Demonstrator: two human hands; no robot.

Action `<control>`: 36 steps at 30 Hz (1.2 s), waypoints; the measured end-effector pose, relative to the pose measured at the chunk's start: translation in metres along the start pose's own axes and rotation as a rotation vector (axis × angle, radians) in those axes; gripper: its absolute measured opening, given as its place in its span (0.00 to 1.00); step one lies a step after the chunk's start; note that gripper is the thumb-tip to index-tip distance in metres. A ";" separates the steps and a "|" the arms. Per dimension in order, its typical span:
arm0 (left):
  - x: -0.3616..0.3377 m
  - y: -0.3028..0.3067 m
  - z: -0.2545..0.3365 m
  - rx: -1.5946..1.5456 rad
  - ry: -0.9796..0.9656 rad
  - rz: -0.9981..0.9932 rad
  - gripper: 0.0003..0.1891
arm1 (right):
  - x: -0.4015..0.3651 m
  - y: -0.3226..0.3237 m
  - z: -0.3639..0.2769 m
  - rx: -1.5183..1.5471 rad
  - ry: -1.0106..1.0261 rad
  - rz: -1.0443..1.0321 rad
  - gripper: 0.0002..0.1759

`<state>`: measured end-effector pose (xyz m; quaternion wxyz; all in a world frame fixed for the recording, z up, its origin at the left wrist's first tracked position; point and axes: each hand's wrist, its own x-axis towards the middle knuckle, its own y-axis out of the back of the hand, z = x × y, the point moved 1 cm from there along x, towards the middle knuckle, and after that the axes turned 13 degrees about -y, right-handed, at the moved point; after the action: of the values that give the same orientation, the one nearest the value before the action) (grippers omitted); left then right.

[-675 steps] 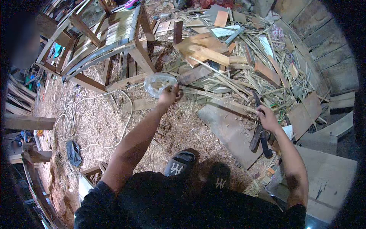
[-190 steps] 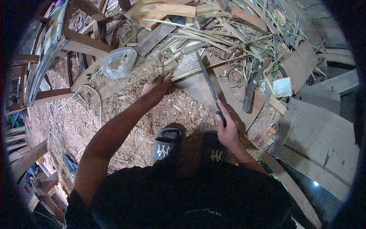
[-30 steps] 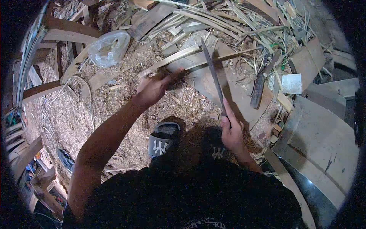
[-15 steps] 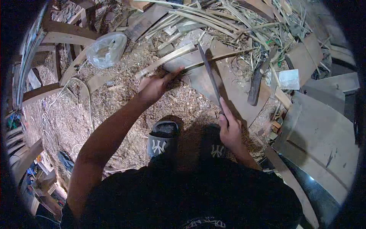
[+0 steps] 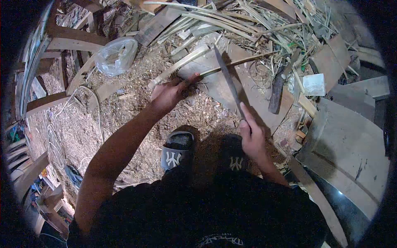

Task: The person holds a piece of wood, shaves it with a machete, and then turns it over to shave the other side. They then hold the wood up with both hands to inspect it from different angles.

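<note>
My right hand (image 5: 253, 136) is closed round the grip end of a long, narrow machete (image 5: 230, 82), its forefinger stretched along the back. The dark blade points away from me and crosses over a thin wooden strip (image 5: 244, 60). My left hand (image 5: 168, 96) pinches the near end of this strip, which runs off to the right. Beside the left hand's fingers, a paler, split strip (image 5: 182, 65) slants up toward the blade's tip. Beneath both strips lies a flat board (image 5: 219, 89) on the shavings.
Wood shavings (image 5: 128, 111) cover the floor around my sandals (image 5: 178, 151). Loose split strips (image 5: 231, 25) are heaped at the back. A dark wooden stick (image 5: 278, 95) lies right of the blade, a plastic bag (image 5: 118, 56) at left. Large panels (image 5: 347, 144) lean at right.
The grip end of the machete and my right hand have shifted slightly right. My left hand keeps its hold on the strip, almost in the same place.
</note>
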<state>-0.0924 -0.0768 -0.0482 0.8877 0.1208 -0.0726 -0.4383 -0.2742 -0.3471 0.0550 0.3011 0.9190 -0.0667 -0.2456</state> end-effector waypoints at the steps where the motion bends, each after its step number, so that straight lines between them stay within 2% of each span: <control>1: -0.001 0.000 -0.006 0.000 -0.001 -0.003 0.31 | 0.000 0.005 -0.005 0.001 -0.002 0.003 0.26; 3: -0.004 0.002 -0.016 0.191 0.018 -0.041 0.31 | 0.002 0.020 -0.021 0.325 -0.190 -0.154 0.26; 4: 0.000 0.004 -0.002 0.192 0.017 -0.041 0.31 | 0.000 0.021 -0.023 0.325 -0.189 -0.153 0.26; 6: 0.004 0.007 0.027 0.551 -0.022 -0.101 0.32 | -0.007 0.023 -0.026 0.248 -0.035 -0.007 0.26; 8: 0.005 0.007 0.039 0.617 0.029 -0.123 0.32 | -0.010 0.016 -0.011 0.242 0.027 0.036 0.26; 10: 0.003 0.006 0.037 0.684 0.077 -0.146 0.32 | -0.008 0.008 -0.003 0.061 0.214 0.168 0.26; 11: 0.001 0.004 0.030 0.717 -0.005 -0.098 0.32 | 0.004 0.005 -0.002 -0.084 0.328 0.165 0.27; 12: 0.000 0.003 0.022 0.749 -0.090 -0.051 0.31 | 0.004 0.003 -0.002 -0.083 0.327 0.170 0.27; 13: -0.002 -0.001 0.003 0.751 -0.096 -0.052 0.31 | 0.006 -0.001 0.001 -0.055 0.225 0.094 0.27; 15: -0.006 -0.007 -0.037 0.160 -0.068 0.052 0.31 | 0.006 0.000 -0.005 -0.035 0.045 -0.016 0.26; 16: -0.004 -0.005 -0.018 0.158 -0.063 0.046 0.31 | 0.004 0.006 -0.012 -0.032 0.039 -0.017 0.26; 18: 0.001 0.002 0.016 0.513 -0.041 -0.077 0.33 | 0.008 0.025 -0.027 0.179 -0.393 -0.240 0.25; 19: 0.000 0.001 0.007 0.513 -0.041 -0.074 0.33 | 0.009 0.043 -0.045 0.352 -0.720 -0.369 0.25; 20: 0.000 -0.001 -0.007 0.443 -0.090 -0.021 0.33 | 0.007 0.039 -0.041 0.351 -0.721 -0.368 0.25; 22: 0.003 0.000 -0.003 0.373 -0.139 0.033 0.34 | 0.005 0.032 -0.041 0.212 -0.089 -0.069 0.25; 24: -0.001 0.001 0.009 0.626 -0.045 -0.040 0.34 | -0.002 0.032 -0.038 0.226 -0.111 -0.064 0.25; 26: 0.000 0.001 0.022 0.641 -0.050 -0.030 0.33 | -0.006 0.019 -0.007 0.223 0.212 0.123 0.27; 28: -0.002 -0.001 0.013 0.657 -0.061 -0.020 0.33 | -0.003 0.005 0.013 0.117 0.211 0.174 0.26; 30: 0.000 -0.005 -0.009 0.306 -0.143 0.051 0.32 | 0.013 -0.004 0.007 -0.305 0.225 0.154 0.26; 31: 0.001 -0.004 -0.011 0.309 -0.149 0.051 0.32 | 0.016 -0.010 0.006 -0.102 0.296 0.174 0.26; 32: 0.001 -0.003 -0.014 0.276 -0.107 0.055 0.32 | 0.017 -0.007 0.003 -0.100 0.303 0.175 0.26; 34: -0.003 -0.002 -0.011 0.237 -0.056 0.044 0.31 | 0.010 0.004 -0.011 0.061 -0.127 -0.096 0.27; 36: -0.001 0.002 -0.005 0.271 0.075 0.007 0.31 | 0.012 0.042 -0.050 0.479 -0.614 -0.360 0.25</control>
<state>-0.0900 -0.0739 -0.0526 0.8668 0.2556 -0.0983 -0.4167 -0.2381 -0.3581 0.1097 -0.0023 0.8441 -0.0470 -0.5341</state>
